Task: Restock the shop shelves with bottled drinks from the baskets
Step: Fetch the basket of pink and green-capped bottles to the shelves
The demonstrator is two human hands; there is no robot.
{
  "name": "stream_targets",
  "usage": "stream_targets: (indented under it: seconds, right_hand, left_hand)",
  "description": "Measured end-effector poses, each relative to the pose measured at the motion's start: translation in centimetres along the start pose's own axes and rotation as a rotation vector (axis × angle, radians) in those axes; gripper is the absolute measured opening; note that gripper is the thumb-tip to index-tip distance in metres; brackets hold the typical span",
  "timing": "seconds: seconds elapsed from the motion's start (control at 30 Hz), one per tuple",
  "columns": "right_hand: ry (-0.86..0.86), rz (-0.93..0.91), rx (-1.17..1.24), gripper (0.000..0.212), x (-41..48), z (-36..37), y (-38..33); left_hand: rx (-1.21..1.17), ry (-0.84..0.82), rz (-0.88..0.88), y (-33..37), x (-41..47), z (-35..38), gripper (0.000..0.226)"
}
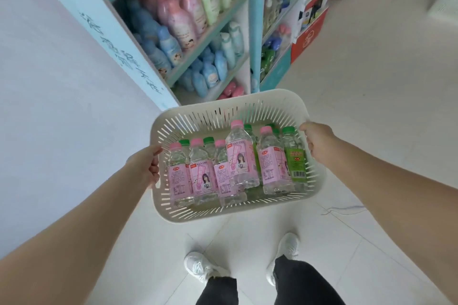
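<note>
Bottled drinks: all in the basket, none on a shelf yet. Nearest me, my shoes stand on white floor tile, and I hold the basket out over them. Left hand is clamped on the left short rim, fingers curled round the edge. Right hand is clamped on the right rim, knuckles up. Hands are well apart, one per side. My read: the load is loose, so a two-point hold makes it ride level and nothing tips out. Contents: pink-capped bottles with peach soda labels, left and middle; green-capped bottles, mostly right and behind. They're roughly upright, leaning on each other and bunched toward my side, with one pink-capped riding higher than the rest. The far strip of the basket floor is bare. Walls are slotted, so I can see the load through them. Beyond the far rim is a pale blue shelf unit, packed with pink, blue and green squeeze bottles. Those look like toiletries, not drinks, so probably the wrong bay. Farther right, red cartons sit by the next bay.
</note>
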State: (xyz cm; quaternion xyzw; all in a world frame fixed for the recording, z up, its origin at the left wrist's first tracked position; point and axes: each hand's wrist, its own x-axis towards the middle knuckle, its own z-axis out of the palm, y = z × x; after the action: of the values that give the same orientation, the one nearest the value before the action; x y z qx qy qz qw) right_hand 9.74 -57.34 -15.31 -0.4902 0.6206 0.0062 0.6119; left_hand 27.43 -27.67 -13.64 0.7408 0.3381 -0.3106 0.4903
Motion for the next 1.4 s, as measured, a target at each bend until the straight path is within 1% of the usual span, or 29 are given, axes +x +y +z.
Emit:
stream_targets:
  seconds: [0.1,0.17,0.2,0.33,0.4,0.5,0.63,0.77,0.83,0.87,0.93,0.97,1.07,1.13,1.2,1.23,1.37,1.4]
  right_hand:
    - [0.034,0.006,0.03,0.018,1.8,-5.7,-1.1]
    - [0.06,0.004,0.066,0.007,2.6,-9.7,-1.9]
    - [0.081,0.003,0.085,0.006,3.0,-11.7,-2.3]
    - [0.168,0.007,0.179,0.03,4.1,-18.9,-4.1]
    - [0.206,0.015,0.248,0.036,4.4,-22.2,-4.9]
    - [0.259,0.037,0.325,0.028,4.8,-26.5,-5.5]
    - [0.355,0.087,0.393,0.031,6.9,-31.6,-6.6]
    - [0.438,0.158,0.453,0.018,10.1,-35.8,-8.8]
    - [0.484,0.178,0.507,0.016,11.9,-37.7,-9.9]
    - [0.508,0.187,0.531,0.016,12.6,-38.5,-10.4]
    - [0.545,0.203,0.586,0.023,14.0,-40.3,-11.2]
    - [0.563,0.21,0.615,0.023,14.6,-41.3,-11.7]
    - [0.625,0.25,0.7,0.011,16.8,-44.2,-13.1]
    - [0.66,0.25,0.737,0.011,18.4,-46.4,-14.0]
    - [0.69,0.261,0.77,0.021,20.4,-49.0,-15.0]
    - [0.697,0.266,0.775,0.022,21.5,-50.3,-15.5]
    - [0.687,0.292,0.771,0.011,26.1,-56.3,-17.6]
    - [0.678,0.3,0.769,0.012,27.5,-58.0,-18.1]
  left_hand:
    - [0.029,-0.023,0.032,0.7,-2.2,5.6,0.024]
    - [0.058,-0.068,0.056,1.5,-4.0,9.4,0.024]
    - [0.067,-0.091,0.071,2.0,-4.9,11.3,0.024]
    - [0.133,-0.199,0.124,4.3,-9.1,18.9,0.028]
    - [0.183,-0.242,0.15,5.7,-10.7,22.7,0.03]
    - [0.282,-0.324,0.178,7.6,-12.4,28.6,0.033]
    - [0.37,-0.438,0.216,10.3,-14.1,37.1,0.031]
    - [0.501,-0.563,0.237,13.7,-14.7,46.4,0.03]
    - [0.543,-0.615,0.236,15.4,-15.1,51.2,0.029]
    - [0.573,-0.624,0.255,16.3,-15.5,53.4,0.028]
    - [0.628,-0.659,0.298,17.9,-16.8,57.9,0.027]
    - [0.651,-0.678,0.317,18.8,-17.7,60.3,0.028]
    - [0.731,-0.712,0.372,20.8,-19.9,67.1,0.028]
    - [0.762,-0.743,0.371,21.7,-21.1,71.2,0.027]
    - [0.79,-0.763,0.362,22.2,-22.0,75.4,0.026]
    - [0.807,-0.768,0.359,22.4,-22.5,77.5,0.025]
    - [0.852,-0.781,0.339,22.1,-23.9,85.5,0.022]
    - [0.851,-0.781,0.331,22.0,-24.2,87.6,0.022]
